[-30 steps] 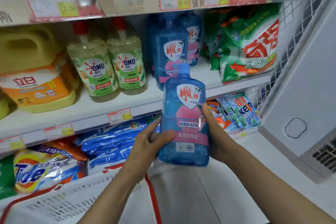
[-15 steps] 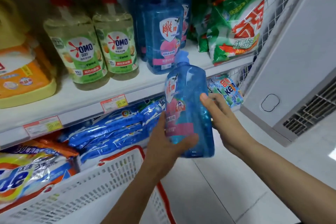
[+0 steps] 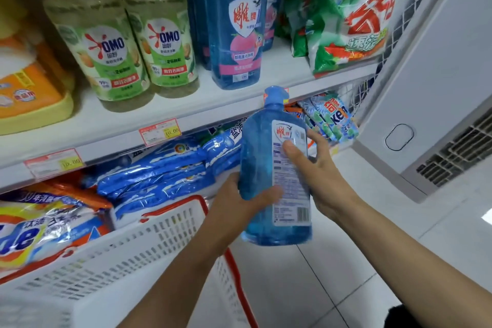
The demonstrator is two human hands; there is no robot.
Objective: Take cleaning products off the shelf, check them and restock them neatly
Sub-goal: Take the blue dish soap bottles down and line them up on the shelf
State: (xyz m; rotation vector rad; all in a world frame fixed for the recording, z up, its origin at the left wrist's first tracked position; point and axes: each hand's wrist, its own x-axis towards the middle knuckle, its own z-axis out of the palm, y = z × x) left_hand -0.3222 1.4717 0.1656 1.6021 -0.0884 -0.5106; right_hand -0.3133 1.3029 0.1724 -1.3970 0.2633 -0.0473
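The blue bottle (image 3: 262, 165) is held upright just in front of the shelf (image 3: 127, 117), back label (image 3: 295, 202) facing out. The left hand (image 3: 237, 205) grasps its lower left side; the right hand (image 3: 322, 176) clasps the right, thumb on the label. Full, it likely feels heavy and slick: grip the stiff body, not the cap (image 3: 275, 96).

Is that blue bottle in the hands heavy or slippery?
Probably heavy for its size: the blue bottle looks full of liquid, and left hand and right hand both grip it. Its smooth plastic may be slippery. Tall and narrow, it could tip easily.
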